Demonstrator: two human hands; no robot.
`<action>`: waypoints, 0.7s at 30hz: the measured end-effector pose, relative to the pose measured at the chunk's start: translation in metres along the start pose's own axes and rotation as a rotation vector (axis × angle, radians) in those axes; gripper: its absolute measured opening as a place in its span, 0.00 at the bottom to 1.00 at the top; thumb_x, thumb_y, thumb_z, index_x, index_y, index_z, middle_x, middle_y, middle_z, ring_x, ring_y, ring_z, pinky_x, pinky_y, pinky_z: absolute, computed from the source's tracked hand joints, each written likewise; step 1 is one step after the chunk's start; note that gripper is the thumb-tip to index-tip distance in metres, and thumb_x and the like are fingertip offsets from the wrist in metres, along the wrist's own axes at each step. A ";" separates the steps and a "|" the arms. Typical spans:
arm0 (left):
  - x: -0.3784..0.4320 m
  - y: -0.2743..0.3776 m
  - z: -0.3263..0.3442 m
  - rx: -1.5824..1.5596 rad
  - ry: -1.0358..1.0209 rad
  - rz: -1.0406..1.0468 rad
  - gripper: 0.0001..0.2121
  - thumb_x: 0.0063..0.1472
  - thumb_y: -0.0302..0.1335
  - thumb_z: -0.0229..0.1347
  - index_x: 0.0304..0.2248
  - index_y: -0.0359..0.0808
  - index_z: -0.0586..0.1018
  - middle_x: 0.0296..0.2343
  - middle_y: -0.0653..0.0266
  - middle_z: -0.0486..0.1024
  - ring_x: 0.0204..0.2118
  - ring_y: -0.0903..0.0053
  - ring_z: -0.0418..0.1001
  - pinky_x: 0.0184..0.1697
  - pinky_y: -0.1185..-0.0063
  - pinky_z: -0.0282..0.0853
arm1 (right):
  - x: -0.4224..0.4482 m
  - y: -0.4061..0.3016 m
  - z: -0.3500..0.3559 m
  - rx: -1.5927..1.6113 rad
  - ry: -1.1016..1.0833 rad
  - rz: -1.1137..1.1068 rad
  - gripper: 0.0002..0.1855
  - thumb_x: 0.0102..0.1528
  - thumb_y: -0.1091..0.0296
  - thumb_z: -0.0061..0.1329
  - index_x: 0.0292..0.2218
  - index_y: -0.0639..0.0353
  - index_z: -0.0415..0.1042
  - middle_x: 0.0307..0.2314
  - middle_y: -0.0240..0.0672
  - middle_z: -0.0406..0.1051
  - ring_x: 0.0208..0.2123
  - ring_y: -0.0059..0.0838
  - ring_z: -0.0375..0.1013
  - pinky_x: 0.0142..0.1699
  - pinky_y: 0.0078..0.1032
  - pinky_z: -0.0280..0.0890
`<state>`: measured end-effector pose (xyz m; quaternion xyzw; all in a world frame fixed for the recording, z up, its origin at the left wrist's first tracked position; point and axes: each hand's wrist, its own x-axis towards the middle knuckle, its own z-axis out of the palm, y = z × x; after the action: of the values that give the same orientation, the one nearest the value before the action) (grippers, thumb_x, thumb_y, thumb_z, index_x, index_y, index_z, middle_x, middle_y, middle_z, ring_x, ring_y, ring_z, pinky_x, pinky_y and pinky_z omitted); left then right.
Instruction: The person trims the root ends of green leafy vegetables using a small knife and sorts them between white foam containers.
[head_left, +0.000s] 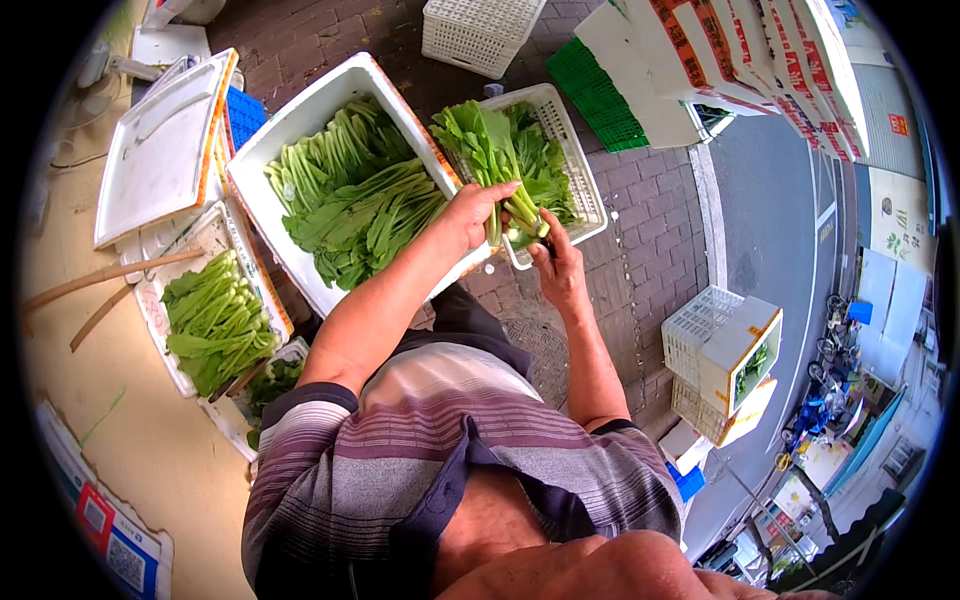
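My left hand (474, 216) grips a bunch of leafy green vegetables (501, 154) around its stalks, leaves pointing away from me. At the cut stalk ends, the fingers of my right hand (561, 268) touch the bunch. Something small and dark lies between those fingers, too unclear to name. Under the bunch is a white plastic basket (592, 196) with more loose greens (546, 161) in it. Left of it stands a white foam box (259, 176), where greens (360, 202) lie in two rows with stalks and leaves turned opposite ways.
A smaller foam box (169, 371) of greens and a foam lid (157, 150) are at left, beside a tan surface (150, 465). White crates (480, 34), a green crate (596, 97) and taped foam boxes (697, 60) stand ahead. More stacked crates (697, 330) stand by the road at right.
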<state>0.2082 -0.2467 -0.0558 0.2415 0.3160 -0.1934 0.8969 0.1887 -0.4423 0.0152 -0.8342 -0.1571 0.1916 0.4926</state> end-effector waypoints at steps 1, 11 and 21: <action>0.004 -0.002 0.004 0.004 -0.006 -0.006 0.09 0.59 0.29 0.60 0.36 0.34 0.78 0.28 0.60 0.79 0.25 0.73 0.77 0.25 0.76 0.73 | -0.001 0.001 -0.005 0.004 -0.007 0.028 0.29 0.58 0.72 0.49 0.59 0.59 0.58 0.31 0.44 0.73 0.31 0.29 0.72 0.40 0.25 0.67; 0.026 -0.007 0.054 0.218 -0.085 0.053 0.10 0.57 0.33 0.62 0.33 0.36 0.79 0.24 0.68 0.78 0.20 0.79 0.74 0.21 0.79 0.68 | 0.005 0.067 -0.027 0.662 0.429 0.383 0.29 0.65 0.47 0.37 0.58 0.58 0.59 0.17 0.27 0.62 0.14 0.16 0.59 0.23 0.20 0.67; 0.025 0.000 0.052 0.333 -0.016 0.087 0.14 0.57 0.36 0.62 0.36 0.34 0.78 0.28 0.65 0.77 0.23 0.81 0.73 0.23 0.80 0.70 | 0.026 0.056 0.001 0.480 0.350 0.301 0.13 0.62 0.64 0.47 0.42 0.65 0.71 0.23 0.30 0.72 0.14 0.12 0.59 0.23 0.15 0.63</action>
<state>0.2510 -0.2802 -0.0369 0.3987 0.2615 -0.2061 0.8545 0.2147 -0.4557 -0.0389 -0.7285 0.1046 0.1476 0.6608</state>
